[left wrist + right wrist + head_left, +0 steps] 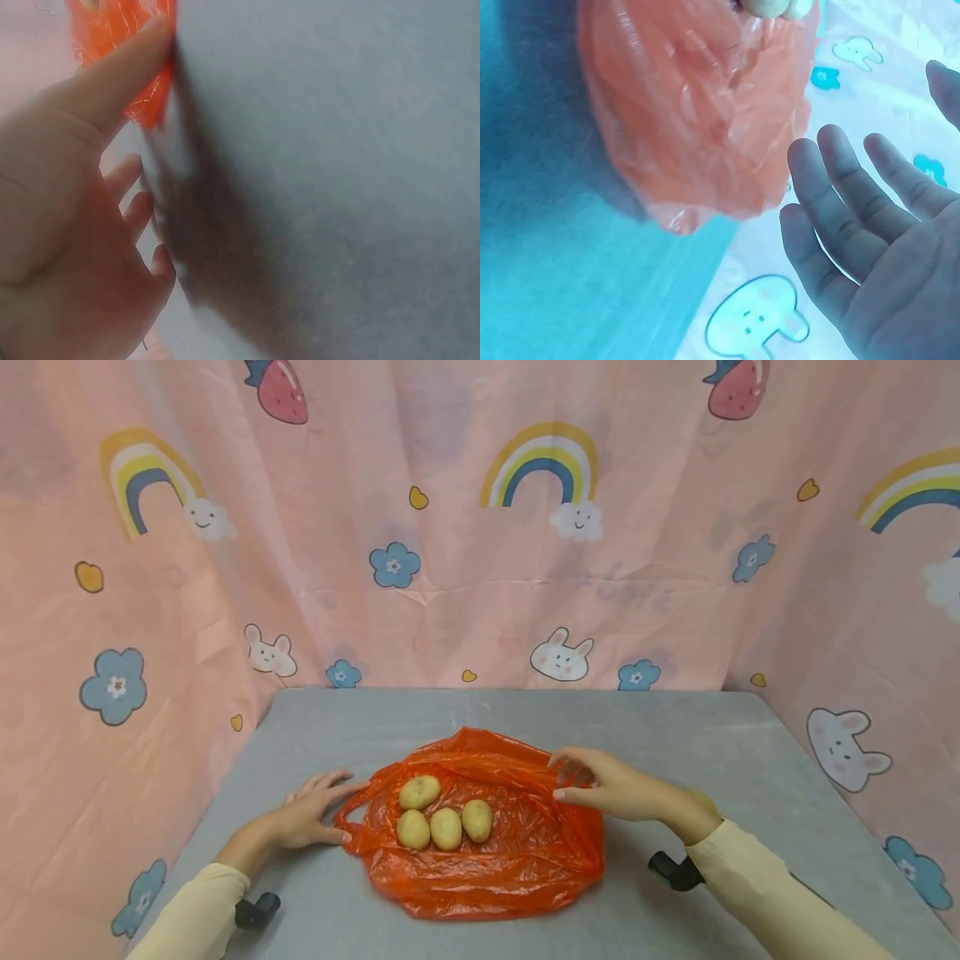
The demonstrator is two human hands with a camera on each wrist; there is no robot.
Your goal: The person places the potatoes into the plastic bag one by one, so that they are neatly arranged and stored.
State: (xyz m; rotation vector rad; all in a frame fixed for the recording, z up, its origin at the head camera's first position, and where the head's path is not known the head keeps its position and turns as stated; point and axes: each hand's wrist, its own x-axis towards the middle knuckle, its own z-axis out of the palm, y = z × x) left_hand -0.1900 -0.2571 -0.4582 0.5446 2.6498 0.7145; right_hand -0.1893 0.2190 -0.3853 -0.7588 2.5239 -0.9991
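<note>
A red-orange plastic bag (480,885) lies spread on the table, with several potatoes (446,829) grouped on its left half. My left hand (311,810) is at the bag's left handle loop, fingers spread; in the left wrist view its thumb (127,71) lies against the thin orange plastic (150,105). On the other side, my right hand (611,785) is at the bag's upper right edge. Its fingers are loosely extended and apart in the right wrist view, with a gap between them and the bag (690,127). Neither hand grips anything.
The grey table (675,735) reaches back to a pink printed curtain (465,610), which also hangs on both sides. Behind my right wrist a yellowish rounded thing (703,798) shows partly. Black mounts (257,910) sit at both wrists.
</note>
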